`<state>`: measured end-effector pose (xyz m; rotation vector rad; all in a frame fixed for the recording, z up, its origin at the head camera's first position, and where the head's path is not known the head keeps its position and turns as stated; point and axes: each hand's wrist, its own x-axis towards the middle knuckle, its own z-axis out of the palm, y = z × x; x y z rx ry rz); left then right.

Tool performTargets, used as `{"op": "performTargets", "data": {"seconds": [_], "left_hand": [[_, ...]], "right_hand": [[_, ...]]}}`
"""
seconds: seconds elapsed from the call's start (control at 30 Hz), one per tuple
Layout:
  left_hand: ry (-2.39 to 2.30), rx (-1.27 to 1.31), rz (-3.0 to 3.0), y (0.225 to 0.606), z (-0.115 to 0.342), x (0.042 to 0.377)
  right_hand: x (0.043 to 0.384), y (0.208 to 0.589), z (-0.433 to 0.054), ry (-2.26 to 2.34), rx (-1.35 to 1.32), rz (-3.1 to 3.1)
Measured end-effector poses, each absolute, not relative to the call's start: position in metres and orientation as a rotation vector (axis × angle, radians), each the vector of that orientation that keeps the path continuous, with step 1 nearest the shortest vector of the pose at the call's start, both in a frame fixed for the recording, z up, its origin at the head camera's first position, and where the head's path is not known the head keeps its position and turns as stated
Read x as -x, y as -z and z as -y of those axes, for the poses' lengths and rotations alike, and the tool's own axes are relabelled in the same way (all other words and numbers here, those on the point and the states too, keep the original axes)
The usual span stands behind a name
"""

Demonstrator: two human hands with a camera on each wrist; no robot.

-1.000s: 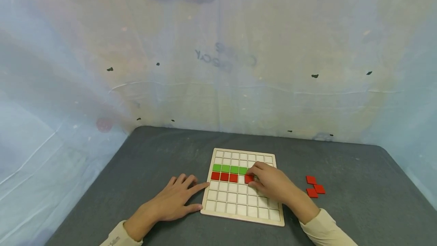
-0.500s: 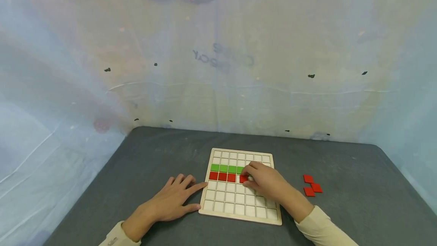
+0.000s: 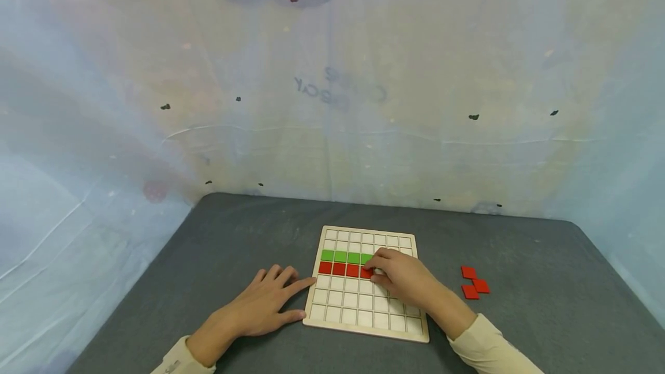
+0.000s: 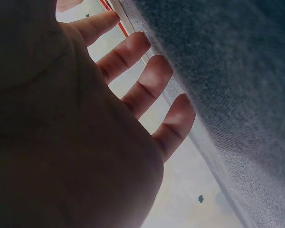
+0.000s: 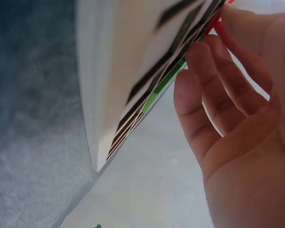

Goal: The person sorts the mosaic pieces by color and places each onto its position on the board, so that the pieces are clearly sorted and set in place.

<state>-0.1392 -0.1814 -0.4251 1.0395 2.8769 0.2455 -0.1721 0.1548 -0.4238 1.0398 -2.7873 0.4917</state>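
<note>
A pale wooden grid board (image 3: 358, 315) lies on the dark table. My right hand (image 3: 402, 273) pinches a red square tile (image 3: 366, 273) between thumb and fingers, over the fourth cell of the row that holds several red tiles (image 3: 338, 269). Just beyond is a row of green tiles (image 3: 340, 257), its right part hidden by that hand. In the right wrist view, the thumb and fingertips meet at the red tile (image 5: 213, 24) by the green strip (image 5: 154, 97). My left hand (image 3: 265, 305) rests palm down on the table, fingers spread, its forefinger and thumb touching the board's left edge.
Several loose red tiles (image 3: 481, 286) lie on the dark grey table (image 3: 530, 305) right of the board, near the right forearm. A pale patterned cloth (image 3: 415, 103) hangs behind the table and at both sides.
The right hand has moved slightly left, carrying the red tile from the fifth column into line with the fourth cell, beside the other reds. The left hand stays put.
</note>
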Motion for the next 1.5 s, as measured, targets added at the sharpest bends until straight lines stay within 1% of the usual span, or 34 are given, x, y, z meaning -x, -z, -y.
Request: {"op": "performTargets", "data": {"seconds": [0.2, 0.4, 0.6, 0.83, 1.03, 1.3, 1.5], "left_hand": [[-0.279, -1.035, -2.856, 0.425, 0.180, 0.139], [-0.276, -1.072, -2.864, 0.428, 0.181, 0.140], [-0.271, -1.007, -2.833, 0.423, 0.179, 0.140], [-0.285, -1.039, -2.859, 0.424, 0.181, 0.138], [-0.271, -0.986, -2.834, 0.421, 0.181, 0.138], [-0.265, -0.969, -2.827, 0.421, 0.181, 0.138], [-0.248, -0.980, -2.832, 0.421, 0.181, 0.139]], "right_hand": [[0.172, 0.425, -0.161, -0.473, -1.065, 2.783], [0.166, 0.424, -0.179, -0.455, -1.053, 2.772], [0.158, 0.424, -0.209, -0.434, -0.956, 2.827], [0.148, 0.425, -0.247, -0.354, -0.826, 2.880], [0.136, 0.425, -0.278, -0.323, -0.716, 2.887], [0.122, 0.428, -0.304, -0.230, -0.636, 2.850], [0.115, 0.430, -0.316, -0.293, -0.552, 2.928]]}}
